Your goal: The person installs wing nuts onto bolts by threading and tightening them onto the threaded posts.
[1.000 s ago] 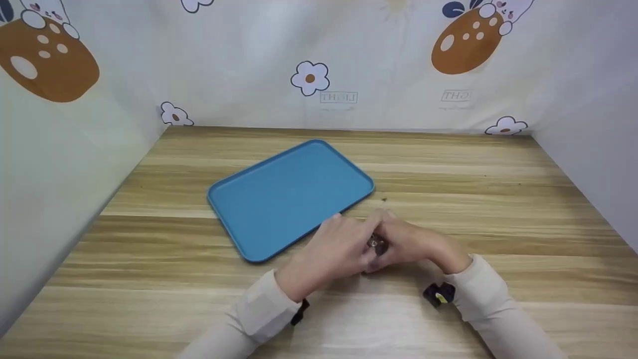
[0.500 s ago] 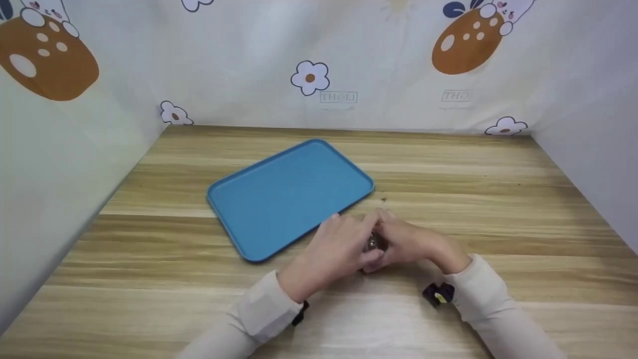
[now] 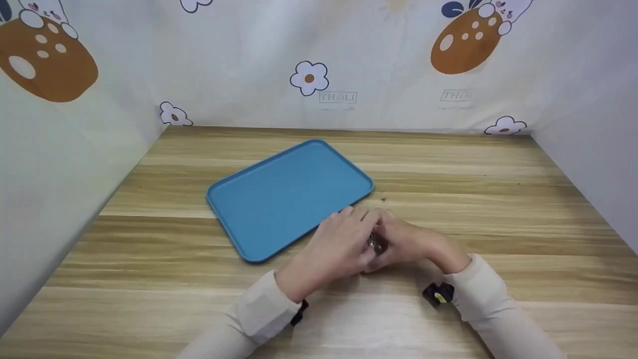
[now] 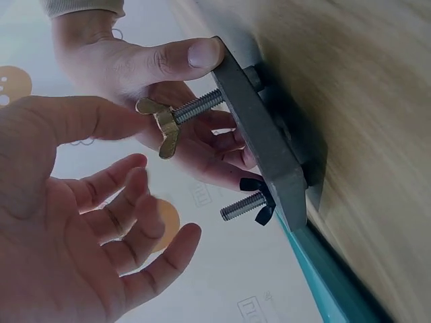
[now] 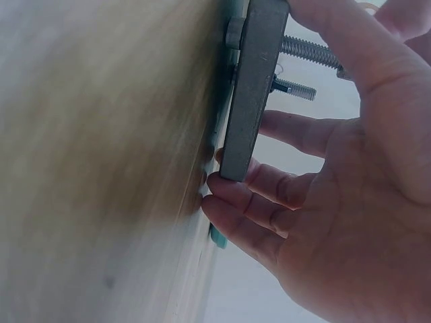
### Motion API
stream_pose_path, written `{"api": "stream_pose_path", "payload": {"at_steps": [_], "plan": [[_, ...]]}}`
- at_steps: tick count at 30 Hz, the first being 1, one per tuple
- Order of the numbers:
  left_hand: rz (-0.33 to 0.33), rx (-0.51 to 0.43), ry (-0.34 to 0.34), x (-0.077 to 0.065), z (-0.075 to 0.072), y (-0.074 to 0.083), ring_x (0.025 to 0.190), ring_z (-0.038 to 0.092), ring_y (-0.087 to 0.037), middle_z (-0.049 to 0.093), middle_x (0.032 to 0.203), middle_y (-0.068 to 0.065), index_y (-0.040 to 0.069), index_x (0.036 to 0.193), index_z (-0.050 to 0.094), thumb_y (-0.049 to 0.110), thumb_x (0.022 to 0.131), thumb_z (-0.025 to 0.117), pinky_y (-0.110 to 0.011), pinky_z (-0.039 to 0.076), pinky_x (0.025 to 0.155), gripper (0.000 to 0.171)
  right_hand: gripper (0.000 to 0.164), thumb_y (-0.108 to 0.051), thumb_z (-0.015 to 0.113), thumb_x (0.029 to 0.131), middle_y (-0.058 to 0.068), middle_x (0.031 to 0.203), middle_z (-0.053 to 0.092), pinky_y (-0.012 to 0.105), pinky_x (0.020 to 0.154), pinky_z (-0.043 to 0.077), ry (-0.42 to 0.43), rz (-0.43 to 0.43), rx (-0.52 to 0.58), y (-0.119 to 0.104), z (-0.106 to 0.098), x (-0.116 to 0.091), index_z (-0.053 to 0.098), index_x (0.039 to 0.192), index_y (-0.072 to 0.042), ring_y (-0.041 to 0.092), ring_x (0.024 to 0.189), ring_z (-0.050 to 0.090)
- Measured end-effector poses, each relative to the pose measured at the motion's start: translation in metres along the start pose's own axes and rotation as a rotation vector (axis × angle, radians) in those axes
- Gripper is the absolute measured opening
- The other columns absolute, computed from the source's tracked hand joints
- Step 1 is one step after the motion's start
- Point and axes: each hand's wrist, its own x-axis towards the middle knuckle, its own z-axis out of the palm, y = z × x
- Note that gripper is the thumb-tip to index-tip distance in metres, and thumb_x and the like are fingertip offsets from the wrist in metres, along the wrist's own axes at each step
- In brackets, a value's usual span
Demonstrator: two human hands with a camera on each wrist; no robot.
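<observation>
A dark grey metal bar [image 4: 259,131] with two threaded bolts through it is held on edge just above the table by my right hand [image 3: 411,243], its thumb on one end and fingers underneath. A gold wing nut [image 4: 165,126] sits at the end of the longer bolt [image 4: 199,106]. On the shorter bolt [image 4: 242,206], a black wing nut [image 4: 264,202] lies close against the bar. My left hand [image 3: 339,244] has its thumb at the gold wing nut, with the other fingers loosely bent and apart from it. In the head view, the hands mostly hide the bar.
A blue tray [image 3: 289,197] lies slanted beyond the left hand on the wood-grain table [image 3: 498,209]. Patterned cloth [image 3: 239,65] stands along the back and sides. Small dark cameras are strapped at both wrists.
The left fingers have lifted and spread away from the gold wing nut, shifting slightly toward the tray. The right hand and the bar stay in place.
</observation>
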Motion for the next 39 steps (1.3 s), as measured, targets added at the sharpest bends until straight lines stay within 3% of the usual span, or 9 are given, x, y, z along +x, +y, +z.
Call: {"api": "stream_pose_path", "payload": {"at_steps": [3, 5, 12, 15, 18, 22, 26, 32, 39], "plan": [[0.003, -0.012, -0.009, -0.0006, 0.0001, -0.0001, 0.061, 0.05, -0.017, 0.058, 0.07, 0.0, 0.013, 0.112, 0.05, 0.026, 0.081, 0.064, -0.029, 0.038, 0.059, 0.036, 0.071, -0.034, 0.077, 0.073, 0.016, 0.124, 0.046, 0.044, 0.097, 0.037, 0.009, -0.019, -0.017, 0.0013, 0.0003, 0.0003, 0.047, 0.13, -0.003, 0.027, 0.112, 0.041], [-0.004, -0.014, -0.019, -0.0007, 0.0003, 0.0, 0.057, 0.048, -0.016, 0.056, 0.065, 0.0, 0.013, 0.113, 0.05, 0.03, 0.082, 0.065, -0.028, 0.035, 0.057, 0.038, 0.07, -0.034, 0.077, 0.072, 0.015, 0.123, 0.047, 0.044, 0.096, 0.037, 0.014, -0.027, -0.019, 0.0021, 0.0004, 0.0005, 0.048, 0.128, -0.004, 0.027, 0.11, 0.041], [-0.028, -0.007, -0.019, 0.0, 0.0013, 0.0005, 0.079, 0.06, -0.017, 0.066, 0.093, 0.0, 0.014, 0.114, 0.051, 0.039, 0.082, 0.067, -0.029, 0.041, 0.061, 0.044, 0.079, -0.036, 0.077, 0.072, 0.016, 0.129, 0.045, 0.046, 0.099, 0.036, 0.01, -0.02, -0.013, 0.0017, -0.0003, 0.0003, 0.042, 0.135, -0.003, 0.028, 0.116, 0.04], [-0.006, -0.008, -0.01, -0.0003, 0.0011, 0.0003, 0.075, 0.06, -0.018, 0.066, 0.09, -0.001, 0.013, 0.114, 0.051, 0.037, 0.082, 0.067, -0.03, 0.041, 0.061, 0.042, 0.074, -0.036, 0.077, 0.073, 0.016, 0.125, 0.046, 0.043, 0.098, 0.037, 0.013, -0.02, -0.018, 0.0014, -0.0001, 0.0006, 0.044, 0.131, -0.002, 0.027, 0.114, 0.041], [0.026, 0.001, 0.012, -0.0007, 0.0015, 0.0002, 0.066, 0.058, -0.019, 0.064, 0.078, -0.002, 0.012, 0.111, 0.051, 0.024, 0.083, 0.065, -0.033, 0.044, 0.059, 0.033, 0.067, -0.036, 0.077, 0.073, 0.012, 0.12, 0.046, 0.039, 0.096, 0.037, 0.012, -0.004, -0.006, 0.0014, 0.0006, 0.0008, 0.047, 0.124, -0.003, 0.024, 0.11, 0.041], [0.041, 0.019, 0.013, -0.0007, 0.0008, 0.0011, 0.063, 0.057, -0.019, 0.06, 0.071, -0.002, 0.011, 0.112, 0.051, 0.011, 0.081, 0.061, -0.034, 0.047, 0.06, 0.032, 0.065, -0.036, 0.078, 0.071, 0.011, 0.116, 0.046, 0.035, 0.093, 0.037, 0.008, 0.022, 0.021, 0.0015, 0.0013, 0.0008, 0.047, 0.118, -0.004, 0.022, 0.107, 0.04], [0.028, 0.0, 0.007, -0.0001, 0.0001, 0.0011, 0.072, 0.059, -0.019, 0.064, 0.081, -0.003, 0.011, 0.114, 0.051, 0.007, 0.081, 0.059, -0.034, 0.047, 0.063, 0.034, 0.074, -0.038, 0.079, 0.071, 0.016, 0.122, 0.044, 0.039, 0.097, 0.036, 0.001, 0.034, 0.027, 0.0014, 0.001, 0.0006, 0.043, 0.124, -0.002, 0.025, 0.111, 0.039], [-0.006, 0.009, -0.024, 0.0008, -0.0004, 0.0007, 0.089, 0.057, -0.021, 0.062, 0.104, -0.003, 0.012, 0.118, 0.053, 0.017, 0.082, 0.06, -0.034, 0.048, 0.069, 0.037, 0.079, -0.036, 0.077, 0.072, 0.016, 0.126, 0.043, 0.043, 0.099, 0.035, 0.001, -0.009, 0.005, 0.001, 0.0001, 0.0003, 0.04, 0.132, -0.001, 0.026, 0.114, 0.038], [-0.033, -0.026, -0.047, 0.0005, 0.0008, 0.0006, 0.092, 0.06, -0.019, 0.065, 0.102, -0.002, 0.014, 0.116, 0.051, 0.029, 0.083, 0.065, -0.033, 0.046, 0.068, 0.039, 0.076, -0.036, 0.076, 0.073, 0.016, 0.126, 0.046, 0.044, 0.098, 0.037, 0.006, -0.028, -0.021, 0.0031, 0.0006, 0.0005, 0.043, 0.132, -0.002, 0.027, 0.114, 0.04]]}}
